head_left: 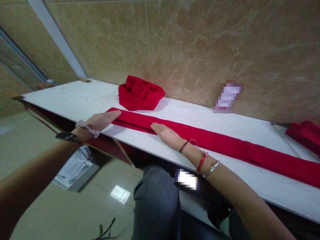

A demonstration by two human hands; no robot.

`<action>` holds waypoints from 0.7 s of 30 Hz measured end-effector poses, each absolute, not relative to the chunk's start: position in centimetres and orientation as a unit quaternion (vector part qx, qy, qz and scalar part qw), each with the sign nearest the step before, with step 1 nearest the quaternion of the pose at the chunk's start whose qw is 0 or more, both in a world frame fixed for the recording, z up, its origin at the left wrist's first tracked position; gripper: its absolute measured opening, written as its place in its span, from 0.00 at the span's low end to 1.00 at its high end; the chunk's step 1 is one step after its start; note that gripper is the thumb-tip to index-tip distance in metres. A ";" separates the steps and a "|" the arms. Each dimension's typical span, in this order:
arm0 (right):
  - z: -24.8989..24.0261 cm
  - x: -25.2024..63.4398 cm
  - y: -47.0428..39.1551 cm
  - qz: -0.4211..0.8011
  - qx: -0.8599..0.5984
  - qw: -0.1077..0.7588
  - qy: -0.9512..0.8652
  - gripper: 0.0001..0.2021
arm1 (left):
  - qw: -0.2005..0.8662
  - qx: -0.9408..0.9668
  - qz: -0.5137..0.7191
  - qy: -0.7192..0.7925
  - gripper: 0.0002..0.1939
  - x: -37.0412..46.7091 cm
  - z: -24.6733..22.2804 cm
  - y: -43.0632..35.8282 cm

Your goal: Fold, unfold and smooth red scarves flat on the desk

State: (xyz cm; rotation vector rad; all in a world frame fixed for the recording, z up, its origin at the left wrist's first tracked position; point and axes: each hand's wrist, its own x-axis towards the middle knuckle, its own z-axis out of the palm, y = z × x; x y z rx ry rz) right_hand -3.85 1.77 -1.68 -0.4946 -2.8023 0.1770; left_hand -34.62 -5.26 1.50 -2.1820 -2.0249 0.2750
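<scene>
A red cloth strip (220,137) runs from left of centre to the frame's right edge, seemingly already folded into a band, though its layers look uneven toward the left. The left hand (101,120) lies flat and open at its left end, the right hand (168,134) likewise mid-frame, neither gripping anything; a crumpled red bundle (140,104), upper centre, lies unfolded

No legible text anywhere

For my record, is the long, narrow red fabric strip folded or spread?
Folded lengthwise: the long, narrow red fabric strip shows layered edges along its near side, between the left hand and right hand.
</scene>
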 end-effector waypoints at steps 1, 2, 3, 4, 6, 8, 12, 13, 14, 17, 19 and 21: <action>-1.8 -3.8 1.9 0.062 -0.165 0.153 -0.972 0.21 | 0.066 -0.737 0.089 -0.666 0.26 -34.7 1.4 -5.5; -1.9 -3.8 2.0 0.060 -0.160 0.156 -0.973 0.21 | 0.051 -0.747 0.088 -0.657 0.27 -34.8 1.2 -5.6; -2.0 -3.8 2.0 0.057 -0.157 0.154 -0.974 0.21 | 0.035 -0.754 0.083 -0.651 0.27 -35.0 0.9 -5.7; -2.0 -3.9 2.1 0.053 -0.156 0.147 -0.975 0.21 | 0.022 -0.756 0.076 -0.650 0.27 -35.1 0.7 -5.8; -2.0 -4.0 2.2 0.040 -0.159 0.128 -0.978 0.20 | 0.013 -0.755 0.055 -0.654 0.27 -35.5 0.3 -5.8; -1.9 -4.1 2.1 0.022 -0.163 0.112 -0.980 0.20 | 0.012 -0.757 0.056 -0.650 0.26 -35.8 0.2 -5.6; -1.8 -3.7 1.8 -0.009 -0.174 0.108 -0.979 0.21 | 0.021 -0.756 0.085 -0.649 0.26 -35.7 0.9 -5.0; -1.8 -3.6 1.7 -0.009 -0.179 0.108 -0.978 0.21 | 0.032 -0.753 0.081 -0.652 0.26 -35.2 1.1 -4.7; -1.7 -3.4 1.5 -0.007 -0.185 0.107 -0.977 0.21 | 0.046 -0.752 0.069 -0.654 0.26 -34.4 1.1 -4.4; -1.4 -3.2 1.1 0.008 -0.201 0.096 -0.975 0.24 | 0.078 -0.742 0.023 -0.666 0.27 -30.8 0.8 -3.5; -1.1 -3.0 0.8 0.011 -0.212 0.087 -0.973 0.25 | 0.049 -0.720 0.036 -0.691 0.27 -28.1 0.4 -3.1; -0.8 -2.3 0.7 0.008 -0.228 0.075 -0.971 0.25 | 0.016 -0.706 0.063 -0.705 0.27 -26.2 0.1 -2.8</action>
